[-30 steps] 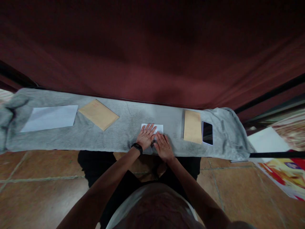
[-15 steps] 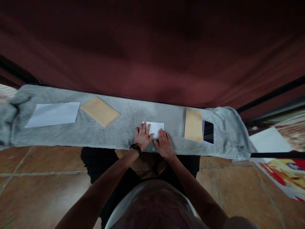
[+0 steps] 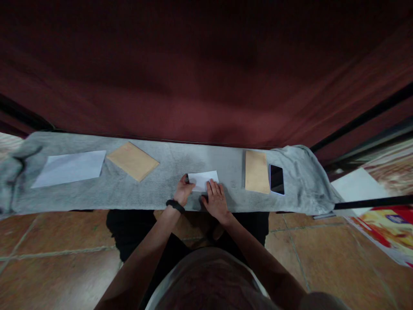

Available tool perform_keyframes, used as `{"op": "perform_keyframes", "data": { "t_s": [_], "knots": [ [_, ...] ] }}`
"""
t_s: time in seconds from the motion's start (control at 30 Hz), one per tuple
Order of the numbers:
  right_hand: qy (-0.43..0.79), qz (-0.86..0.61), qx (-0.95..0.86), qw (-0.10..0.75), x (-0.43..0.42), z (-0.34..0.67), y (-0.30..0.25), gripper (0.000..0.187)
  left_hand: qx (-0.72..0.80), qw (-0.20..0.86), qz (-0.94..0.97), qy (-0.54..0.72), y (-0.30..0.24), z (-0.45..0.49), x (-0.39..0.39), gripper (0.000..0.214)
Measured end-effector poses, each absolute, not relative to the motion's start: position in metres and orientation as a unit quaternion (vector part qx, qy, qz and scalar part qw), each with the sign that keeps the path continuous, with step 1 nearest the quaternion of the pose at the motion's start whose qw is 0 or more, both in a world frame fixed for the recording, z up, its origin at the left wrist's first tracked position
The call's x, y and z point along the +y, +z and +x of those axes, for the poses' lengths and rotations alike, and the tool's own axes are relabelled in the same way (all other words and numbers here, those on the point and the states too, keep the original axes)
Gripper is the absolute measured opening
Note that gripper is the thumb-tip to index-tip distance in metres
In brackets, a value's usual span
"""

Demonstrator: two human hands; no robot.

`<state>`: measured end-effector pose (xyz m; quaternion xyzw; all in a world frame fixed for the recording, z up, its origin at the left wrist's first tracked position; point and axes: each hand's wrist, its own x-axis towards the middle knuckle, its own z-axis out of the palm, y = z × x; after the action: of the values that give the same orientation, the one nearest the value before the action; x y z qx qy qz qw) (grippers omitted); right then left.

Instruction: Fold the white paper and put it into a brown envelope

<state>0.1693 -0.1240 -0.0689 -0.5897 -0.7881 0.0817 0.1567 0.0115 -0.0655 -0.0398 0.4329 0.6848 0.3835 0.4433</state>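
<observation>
A folded sheet of white paper (image 3: 200, 178) lies on the grey cloth near the front edge, between my hands. My left hand (image 3: 183, 189), with a dark band at the wrist, pinches the paper's left end between thumb and curled fingers. On the paper's lower right part rests my right hand (image 3: 216, 200), palm down, with its fingers stretched out over it and the thumb apart. The fingertips of both hands touch the paper. How many layers the paper has cannot be made out.
Grey cloth (image 3: 171, 198) covers the narrow table. To the left lie a white sheet (image 3: 71, 167) and a slanted brown envelope (image 3: 133, 161). On the right are brown envelopes (image 3: 257, 172), seemingly stacked, beside a phone (image 3: 276, 179). A dark red curtain (image 3: 200, 107) hangs behind the table.
My left hand has gone from lying flat on the paper to pinching its left end. The right hand stays flat on the paper. The whole view has shifted slightly.
</observation>
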Motion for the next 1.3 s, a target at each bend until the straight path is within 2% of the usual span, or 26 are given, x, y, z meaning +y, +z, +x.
{"op": "perform_keyframes", "data": {
  "t_s": [0.1,0.23,0.4,0.5,0.57,0.67,0.83,0.9,0.97,1.03,1.17,1.3],
  "knots": [
    [0.136,-0.594,-0.764,0.214,-0.119,0.167,-0.053,0.054,0.607,0.515,0.398,0.456,-0.019,0.022,-0.071,0.044],
    [0.286,-0.601,-0.649,0.369,-0.107,0.171,-0.028,0.043,0.531,0.588,0.285,0.54,0.006,0.031,-0.079,0.051],
    [0.539,-0.523,-0.36,0.553,-0.106,0.17,-0.018,0.046,0.564,0.605,0.244,0.507,-0.006,0.035,-0.094,0.058],
    [0.599,-0.469,-0.236,0.604,-0.111,0.167,-0.028,0.037,0.55,0.621,0.252,0.498,-0.027,0.04,-0.098,0.066],
    [0.605,-0.474,-0.195,0.61,-0.112,0.169,-0.039,0.03,0.563,0.586,0.28,0.512,-0.039,0.039,-0.095,0.077],
    [0.553,-0.533,-0.217,0.602,-0.111,0.182,-0.055,0.026,0.584,0.511,0.372,0.509,-0.05,0.03,-0.079,0.087],
    [0.415,-0.624,-0.323,0.578,-0.108,0.198,-0.072,0.035,0.594,0.401,0.566,0.409,-0.06,0.009,-0.043,0.082],
    [0.313,-0.64,-0.467,0.523,-0.108,0.195,-0.076,0.038,0.59,0.345,0.63,0.368,-0.063,0.005,-0.034,0.079],
    [0.222,-0.62,-0.615,0.434,-0.106,0.189,-0.078,0.041,0.59,0.314,0.655,0.352,-0.066,0.005,-0.029,0.076],
    [0.18,-0.589,-0.705,0.352,-0.103,0.181,-0.081,0.043,0.607,0.277,0.659,0.348,-0.069,0.009,-0.033,0.071],
    [0.116,-0.58,-0.771,0.236,-0.095,0.173,-0.085,0.047,0.626,0.138,0.704,0.306,-0.078,0.026,-0.056,0.055],
    [0.08,-0.59,-0.783,0.178,-0.089,0.178,-0.087,0.049,0.589,0.127,0.77,0.211,-0.089,0.044,-0.076,0.054]
  ]
}}
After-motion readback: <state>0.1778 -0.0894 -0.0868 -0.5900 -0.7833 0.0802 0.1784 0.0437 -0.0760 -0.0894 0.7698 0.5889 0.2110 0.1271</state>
